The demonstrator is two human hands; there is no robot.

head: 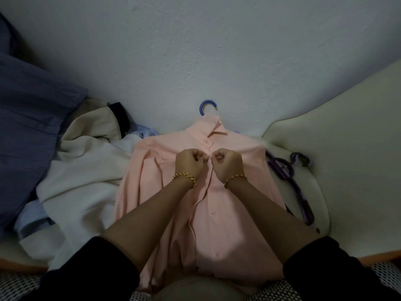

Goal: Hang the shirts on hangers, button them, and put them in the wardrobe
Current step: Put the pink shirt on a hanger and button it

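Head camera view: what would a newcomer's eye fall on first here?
A pink shirt lies flat in the middle, on a blue hanger whose hook pokes out above the collar. The left hand and right hand pinch its front just below the collar. A cream shirt and a blue striped shirt are heaped to the left; purple hangers lie to the right.

- pink shirt (219, 216): plain peach-pink, buttons matching.
- hanger hook (208, 101): blue.
- spare hangers (303, 203): lilac and dark.
- striped shirt (32, 109): navy, fine pale pinstripes.
- cream shirt (86, 181): plain off-white.
- bracelets (184, 178): gold.
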